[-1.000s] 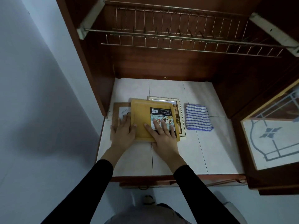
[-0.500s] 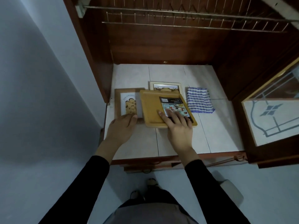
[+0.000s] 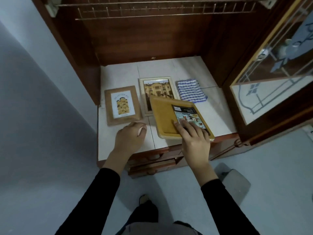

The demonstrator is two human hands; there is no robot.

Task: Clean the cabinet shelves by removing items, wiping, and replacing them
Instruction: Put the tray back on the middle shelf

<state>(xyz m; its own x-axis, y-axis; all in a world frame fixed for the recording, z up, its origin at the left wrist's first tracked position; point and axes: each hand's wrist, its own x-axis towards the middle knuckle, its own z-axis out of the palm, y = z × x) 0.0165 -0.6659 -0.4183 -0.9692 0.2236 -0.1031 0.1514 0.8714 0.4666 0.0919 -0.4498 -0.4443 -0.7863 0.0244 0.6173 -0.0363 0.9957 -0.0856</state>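
A yellow wooden tray (image 3: 164, 116) with a printed label lies tilted on the white tiled shelf (image 3: 122, 75), its near corner at the shelf's front edge. My right hand (image 3: 194, 138) presses flat on the tray's near right part, fingers over the label. My left hand (image 3: 130, 136) rests on the shelf, loosely curled and holding nothing, just below a brown picture frame (image 3: 122, 105). A silver-edged picture frame (image 3: 156, 89) lies behind the tray, partly covered by it. A blue-and-white checked cloth (image 3: 191, 89) lies folded to the right.
The wooden cabinet wall (image 3: 71, 41) rises on the left. A metal wire rack (image 3: 152, 11) hangs overhead. An open glass-paned door (image 3: 274, 85) stands at the right. Drawers (image 3: 152, 161) sit under the shelf edge. A grey object (image 3: 235, 182) lies on the floor.
My right hand has slid the yellow tray to the right and toward the front edge, uncovering both picture frames. My left hand has come off the tray onto the bare shelf.
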